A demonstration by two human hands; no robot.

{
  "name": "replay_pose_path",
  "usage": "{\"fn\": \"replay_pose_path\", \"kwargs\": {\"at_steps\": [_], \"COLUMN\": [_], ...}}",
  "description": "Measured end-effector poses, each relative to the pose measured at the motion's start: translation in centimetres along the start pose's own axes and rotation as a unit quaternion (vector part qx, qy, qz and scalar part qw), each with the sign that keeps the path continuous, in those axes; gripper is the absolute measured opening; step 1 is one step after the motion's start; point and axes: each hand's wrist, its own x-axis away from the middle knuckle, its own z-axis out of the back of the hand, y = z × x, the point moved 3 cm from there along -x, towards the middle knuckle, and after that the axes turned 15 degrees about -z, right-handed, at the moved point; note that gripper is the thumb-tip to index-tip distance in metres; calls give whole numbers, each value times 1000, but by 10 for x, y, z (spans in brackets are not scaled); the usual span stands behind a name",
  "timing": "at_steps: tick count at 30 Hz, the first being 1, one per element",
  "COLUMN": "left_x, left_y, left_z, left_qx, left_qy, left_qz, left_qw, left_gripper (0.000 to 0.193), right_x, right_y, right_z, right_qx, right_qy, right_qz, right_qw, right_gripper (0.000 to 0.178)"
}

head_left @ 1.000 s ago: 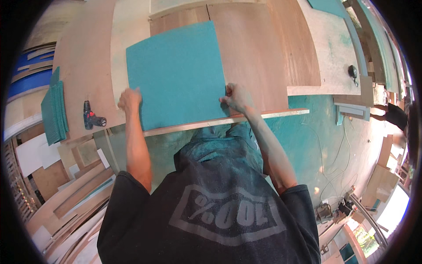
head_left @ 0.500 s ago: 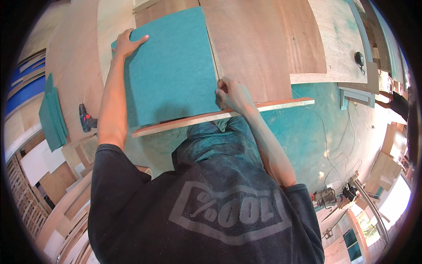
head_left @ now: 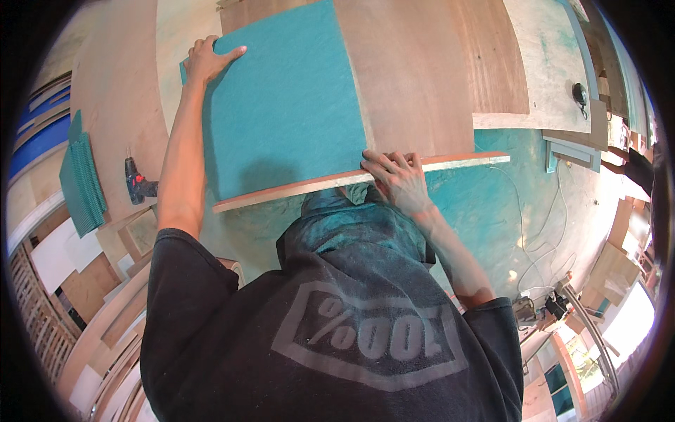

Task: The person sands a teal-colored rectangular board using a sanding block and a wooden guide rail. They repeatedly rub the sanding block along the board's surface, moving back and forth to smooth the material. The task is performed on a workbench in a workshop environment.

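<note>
A flat teal panel (head_left: 281, 98) lies on larger brown boards, its near edge against a long narrow wooden strip (head_left: 302, 190). My left hand (head_left: 209, 60) grips the panel's left edge near the far corner, thumb spread over the top and the other fingers at the edge. Close to the panel's near right corner, my right hand (head_left: 402, 181) is closed over the strip, fingertips on its far side. The thumb of that hand is mostly hidden. A brown plywood board (head_left: 415, 77) lies right beside the panel.
At the left are a cordless drill (head_left: 137, 184) and a stack of teal sheets (head_left: 83, 183). A black tape measure (head_left: 579, 95) rests on a pale board at the right. Cables (head_left: 524, 232) trail across the teal-stained floor. Another person's arm (head_left: 619, 160) shows at the far right.
My right hand has moved from the panel's right edge nearer to me, onto the strip. The panel has shifted slightly right, and the dark gap along the strip has closed.
</note>
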Motion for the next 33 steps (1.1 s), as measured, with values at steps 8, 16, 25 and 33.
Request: {"fn": "replay_pose_path", "kwargs": {"at_steps": [8, 16, 25, 33], "left_x": [-9, -31, -55, -67], "left_y": [7, 93, 138, 139], "left_z": [5, -21, -1, -18], "left_qx": [-46, -11, 13, -46], "left_qy": [-51, 38, -48, -67], "left_qz": [-4, -151, -95, -125], "left_qw": [998, 988, 994, 989], "left_gripper": [119, 136, 130, 129], "right_x": [-7, -2, -14, -23], "right_y": [-19, -42, -49, -55], "right_z": [-5, -8, -8, -7], "right_qx": [89, 100, 135, 152], "right_qy": [-20, -21, -13, -66], "right_qz": [10, -76, -88, -120], "right_qw": [996, 992, 987, 979], "right_gripper": [49, 65, 37, 37]}}
